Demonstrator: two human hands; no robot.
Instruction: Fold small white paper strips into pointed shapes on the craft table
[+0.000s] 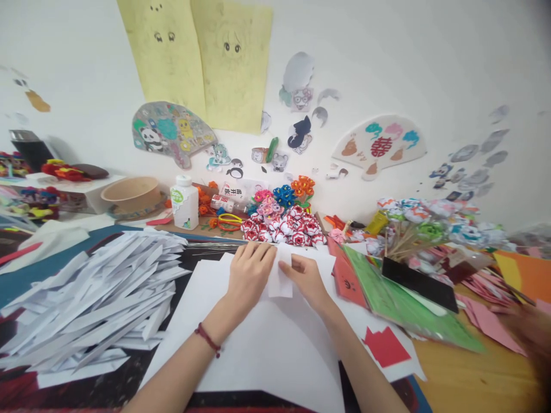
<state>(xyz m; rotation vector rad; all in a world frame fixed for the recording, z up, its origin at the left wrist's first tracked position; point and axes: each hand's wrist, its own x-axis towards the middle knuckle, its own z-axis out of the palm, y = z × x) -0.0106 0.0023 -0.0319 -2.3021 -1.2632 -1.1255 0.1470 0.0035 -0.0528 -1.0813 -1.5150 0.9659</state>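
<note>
Forearms [176, 361], hands [251, 271], white strip [281, 282] pointing away

Wooden tbl [469, 381] w/ blue-edged mat [17, 289]; pink ppr [493, 327] at right

In front of you stands a plain white wall [387, 57]. On it you see two yellow sheets [236, 92] with drawn eyes, and, lower, two fan-shaped decorations [381, 152] with small paper cutouts [300, 133] between them. At your right, the table [465, 378] shows light-brown wood. The light is soft.
</note>
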